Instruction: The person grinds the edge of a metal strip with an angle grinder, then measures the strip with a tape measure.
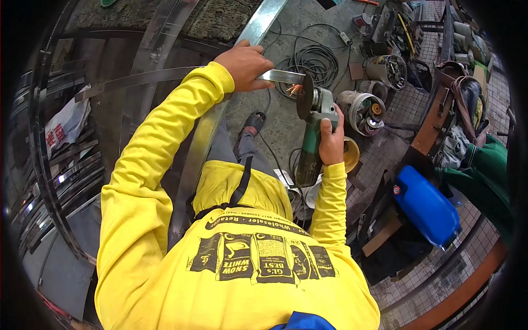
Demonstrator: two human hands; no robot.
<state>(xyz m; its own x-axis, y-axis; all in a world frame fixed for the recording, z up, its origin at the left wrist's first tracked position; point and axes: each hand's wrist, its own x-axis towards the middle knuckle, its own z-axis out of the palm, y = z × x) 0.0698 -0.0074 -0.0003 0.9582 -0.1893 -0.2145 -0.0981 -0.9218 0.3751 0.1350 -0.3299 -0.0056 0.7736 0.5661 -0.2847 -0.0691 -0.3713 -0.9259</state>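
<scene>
My left hand (pixel 246 66) is closed around a thin metal strip (pixel 283 76), whose short end sticks out to the right of the fingers. The rest of the strip runs left behind my sleeve. A wider shiny metal bar (pixel 263 22) passes beneath this hand. My right hand (pixel 331 137) grips a green angle grinder (pixel 311 144), held upright with its head at the top. Its dark disc (pixel 304 96) meets the strip's right end, and orange sparks (pixel 295 88) show there.
Coiled black cable (pixel 316 65) lies on the floor ahead. Buckets of tools (pixel 360 113) stand at the right, with a blue plastic container (pixel 426 206) below them. Metal strips (pixel 71 181) are stacked at the left. My sandalled foot (pixel 254 122) is beside the wide bar.
</scene>
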